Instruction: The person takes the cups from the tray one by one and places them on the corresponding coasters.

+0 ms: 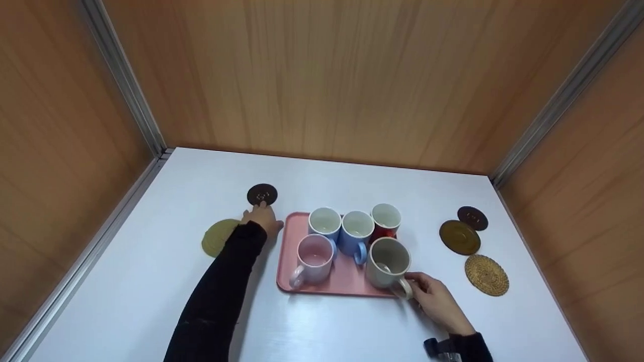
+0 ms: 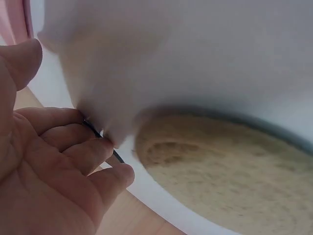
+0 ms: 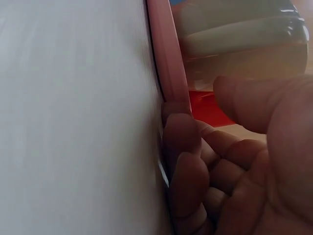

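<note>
Tray (image 1: 347, 285) holds five mugs (image 1: 349, 244); left hand (image 1: 262, 218), thumb spread, touches coaster (image 1: 262, 193); right hand (image 1: 436, 302), fingers together, touches tray

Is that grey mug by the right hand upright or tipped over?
Upright: the grey mug stands on the pink tray, its mouth facing up.

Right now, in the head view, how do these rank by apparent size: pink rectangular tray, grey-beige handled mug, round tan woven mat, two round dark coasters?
1. Pink rectangular tray
2. Grey-beige handled mug
3. Round tan woven mat
Smallest: left round dark coaster and right round dark coaster, too alike to rank.
</note>
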`<state>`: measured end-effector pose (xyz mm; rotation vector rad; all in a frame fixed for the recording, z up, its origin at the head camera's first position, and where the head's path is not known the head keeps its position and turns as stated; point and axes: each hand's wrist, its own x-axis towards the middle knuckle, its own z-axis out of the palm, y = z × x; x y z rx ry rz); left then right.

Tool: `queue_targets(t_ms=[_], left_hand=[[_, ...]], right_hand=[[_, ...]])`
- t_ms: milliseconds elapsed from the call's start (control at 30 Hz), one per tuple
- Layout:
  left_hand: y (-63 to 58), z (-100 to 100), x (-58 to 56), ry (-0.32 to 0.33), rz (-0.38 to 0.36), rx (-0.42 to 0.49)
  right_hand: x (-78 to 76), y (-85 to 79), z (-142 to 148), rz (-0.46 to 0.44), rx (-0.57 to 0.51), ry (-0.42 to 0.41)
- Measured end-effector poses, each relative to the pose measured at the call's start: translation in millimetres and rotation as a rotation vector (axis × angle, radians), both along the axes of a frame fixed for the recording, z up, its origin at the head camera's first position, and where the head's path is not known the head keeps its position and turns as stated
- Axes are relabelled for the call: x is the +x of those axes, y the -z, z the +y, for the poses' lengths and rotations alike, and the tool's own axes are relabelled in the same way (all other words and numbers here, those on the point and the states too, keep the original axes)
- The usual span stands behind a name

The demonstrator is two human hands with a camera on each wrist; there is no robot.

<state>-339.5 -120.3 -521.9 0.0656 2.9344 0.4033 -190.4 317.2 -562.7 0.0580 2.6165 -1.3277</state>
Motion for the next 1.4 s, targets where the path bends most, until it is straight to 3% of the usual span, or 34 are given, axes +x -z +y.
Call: queue_targets(t_ms=[167, 333, 500, 633, 833, 967, 1133, 1267, 1400], left_hand=[[-1.8, 11, -12.0, 0.002, -0.015, -0.014], [-3.8, 17, -21.2, -0.038, -0.021, 0.012], [-10.0, 17, -18.2, -0.083, -0.021, 0.060], [-11.0, 13, -14.5, -0.097, -0.034, 0.080], [0.4, 2, -18.2, -0.091, -0.010, 0.086], [11.8, -5, -18.2, -0.031, 0.052, 0.064], [18.9, -15, -0.3, 0.075, 0.133, 0.030], [17.3, -23, 28.5, 0.110, 0.151, 0.017], [13.5, -32, 59.7, 0.086, 0.148, 0.011]], right_hand=[[-1.6, 0.8, 2, -0.034, -0.028, 0.002], [-1.9, 1.7, 2, -0.024, -0.017, -0.006], [1.1, 3.3, -3, -0.023, -0.021, -0.010], [0.9, 3.8, -10, 0.030, 0.022, -0.022], [-3.6, 2.2, -16, 0.053, 0.039, -0.028], [-4.4, 2.5, -19, 0.043, 0.032, -0.026], [-3.3, 3.4, -21, 0.035, 0.035, -0.022], [-3.1, 2.6, -19, 0.028, 0.036, -0.021], [-3.0, 0.8, -18, 0.026, 0.030, -0.026]])
